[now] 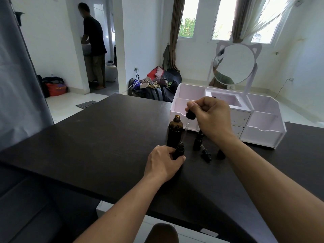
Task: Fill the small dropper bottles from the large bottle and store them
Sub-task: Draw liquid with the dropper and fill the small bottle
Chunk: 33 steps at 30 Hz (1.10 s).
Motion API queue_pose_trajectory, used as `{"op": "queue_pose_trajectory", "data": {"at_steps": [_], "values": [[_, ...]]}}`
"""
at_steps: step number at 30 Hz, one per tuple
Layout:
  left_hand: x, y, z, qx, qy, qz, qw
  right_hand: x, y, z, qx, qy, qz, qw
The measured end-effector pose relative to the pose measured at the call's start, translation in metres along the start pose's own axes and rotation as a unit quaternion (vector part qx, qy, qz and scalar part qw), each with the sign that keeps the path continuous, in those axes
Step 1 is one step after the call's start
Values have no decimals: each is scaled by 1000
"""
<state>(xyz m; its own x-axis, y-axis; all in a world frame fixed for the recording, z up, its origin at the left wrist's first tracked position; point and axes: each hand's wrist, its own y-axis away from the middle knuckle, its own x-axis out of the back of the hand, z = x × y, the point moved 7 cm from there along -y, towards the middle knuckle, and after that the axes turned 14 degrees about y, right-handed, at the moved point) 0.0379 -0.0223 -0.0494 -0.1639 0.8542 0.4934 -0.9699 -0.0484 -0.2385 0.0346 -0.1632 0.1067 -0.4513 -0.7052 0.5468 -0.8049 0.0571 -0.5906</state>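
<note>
The large amber bottle [174,131] stands uncapped on the dark table [98,137]. Just in front of it, my left hand [163,163] grips a small dark dropper bottle [179,150] upright on the table. My right hand [210,114] pinches the black bulb of a dropper [190,115]; its glass pipette points down, tip at the small bottle's mouth. Another small bottle [197,142] stands to the right, partly behind my right wrist. A loose dropper cap [206,154] and a dark cap [220,153] lie beside it.
A white organiser [263,135] with compartments, drawers and a round mirror [234,64] stands at the table's back right. A person stands in a doorway far left. Bags and clothes lie on the floor behind the table.
</note>
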Motion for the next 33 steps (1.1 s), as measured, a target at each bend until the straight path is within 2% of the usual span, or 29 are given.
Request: {"op": "queue_pose_trajectory", "data": {"at_steps": [10,20,27,33], "values": [[1,0,1,-5,-8,3,1000,-2,0,3,-11,-33,-16,999],[0,0,2,-7,-8,1,1000,-1,0,1,-1,-30,-20,999],[0,1,3,-5,-8,-3,1000,-6,3,0,2,-22,-49,999],[-2,0,0,0,8,-16,1000,9,-16,-7,-6,-62,1,998]]}}
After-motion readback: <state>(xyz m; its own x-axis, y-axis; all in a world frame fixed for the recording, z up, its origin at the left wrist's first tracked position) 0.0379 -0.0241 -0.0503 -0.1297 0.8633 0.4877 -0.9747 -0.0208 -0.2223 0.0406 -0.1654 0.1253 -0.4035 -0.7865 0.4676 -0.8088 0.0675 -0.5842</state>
